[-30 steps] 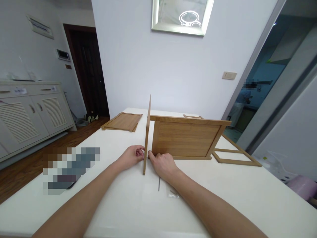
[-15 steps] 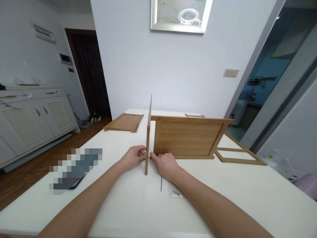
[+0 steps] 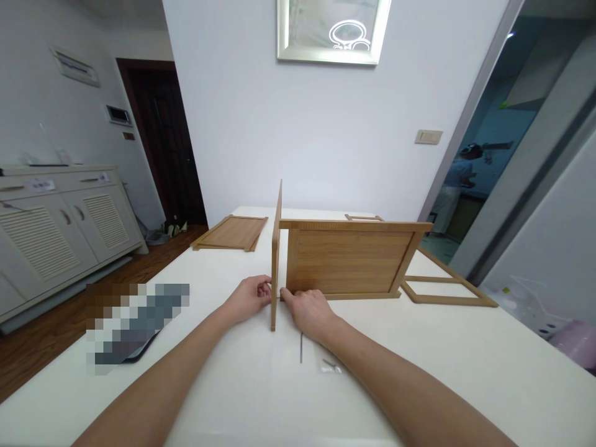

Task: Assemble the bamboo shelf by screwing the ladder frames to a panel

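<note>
An upright wooden panel (image 3: 275, 273), seen nearly edge-on, stands on the table, touching the top rail of a framed wooden panel (image 3: 349, 264) that stands on its long edge to the right. Lower down, a narrow gap shows between the two. On the upright panel's left side is my left hand (image 3: 248, 299), fingers curled in against its lower part; what the fingertips hold is hidden. My right hand (image 3: 311, 311) is closed on the framed panel's lower left corner, thumb at its end. A thin metal rod (image 3: 301, 349) and a small clear bag of hardware (image 3: 331, 367) lie near my right forearm.
On the white table (image 3: 242, 385), another wooden panel (image 3: 233, 233) lies at the back left and an open wooden frame (image 3: 447, 301) at the right. A blurred-out dark object (image 3: 144, 326) lies at the left. A person (image 3: 459, 177) is beyond the doorway.
The view has shifted slightly, so everything sits a little further left. Both hands keep their places at the panels; nothing else has visibly moved.
</note>
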Demonstrator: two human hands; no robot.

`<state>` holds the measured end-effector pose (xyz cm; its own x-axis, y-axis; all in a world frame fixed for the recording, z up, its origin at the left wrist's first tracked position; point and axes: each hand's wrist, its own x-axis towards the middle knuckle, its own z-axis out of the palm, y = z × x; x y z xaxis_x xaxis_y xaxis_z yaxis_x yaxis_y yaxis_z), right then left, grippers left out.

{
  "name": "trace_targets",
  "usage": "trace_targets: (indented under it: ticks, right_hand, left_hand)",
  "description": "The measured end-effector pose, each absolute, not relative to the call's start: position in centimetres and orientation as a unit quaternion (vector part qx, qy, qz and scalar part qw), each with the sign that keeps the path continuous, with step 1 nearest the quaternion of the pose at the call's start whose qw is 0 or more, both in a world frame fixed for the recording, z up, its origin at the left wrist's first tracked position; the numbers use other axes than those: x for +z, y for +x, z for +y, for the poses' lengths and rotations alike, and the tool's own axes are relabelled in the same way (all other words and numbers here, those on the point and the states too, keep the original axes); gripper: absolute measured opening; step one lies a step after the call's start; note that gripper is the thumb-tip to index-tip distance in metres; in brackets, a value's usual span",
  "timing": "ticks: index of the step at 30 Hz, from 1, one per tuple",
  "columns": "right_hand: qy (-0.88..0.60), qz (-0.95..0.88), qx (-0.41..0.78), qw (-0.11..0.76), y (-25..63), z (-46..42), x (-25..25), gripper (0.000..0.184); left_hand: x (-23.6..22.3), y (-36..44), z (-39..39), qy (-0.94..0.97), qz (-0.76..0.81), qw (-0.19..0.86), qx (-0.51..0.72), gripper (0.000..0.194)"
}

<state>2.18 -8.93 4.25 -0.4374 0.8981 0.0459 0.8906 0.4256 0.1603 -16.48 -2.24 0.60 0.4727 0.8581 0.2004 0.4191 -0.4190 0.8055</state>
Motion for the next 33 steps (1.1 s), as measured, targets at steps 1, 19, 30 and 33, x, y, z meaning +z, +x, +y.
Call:
trace_targets:
  ticks: [1,19,30,33]
  right_hand:
    - [0.530,0.844,0.081,0.023,2.2,-8.9,4.2,0.031]
    - [0.524,0.847,0.091,0.012,2.3,-8.9,3.9,0.028]
    - [0.522,0.848,0.091,0.017,2.3,-8.8,3.9,0.028]
    - [0.520,0.849,0.091,0.008,2.4,-8.7,3.7,0.028]
  left_hand:
    - [0.6,-16.5,-2.3,0.782,0.408,0.353,0.312,0.031]
    - [0.7,-16.2,-2.4,0.778,0.406,0.361,0.317,0.030]
    - [0.1,-16.8,-1.6,0.772,0.418,0.354,0.322,0.031]
    - [0.2,-17.2,-1.4,0.779,0.448,0.289,0.330,0.022]
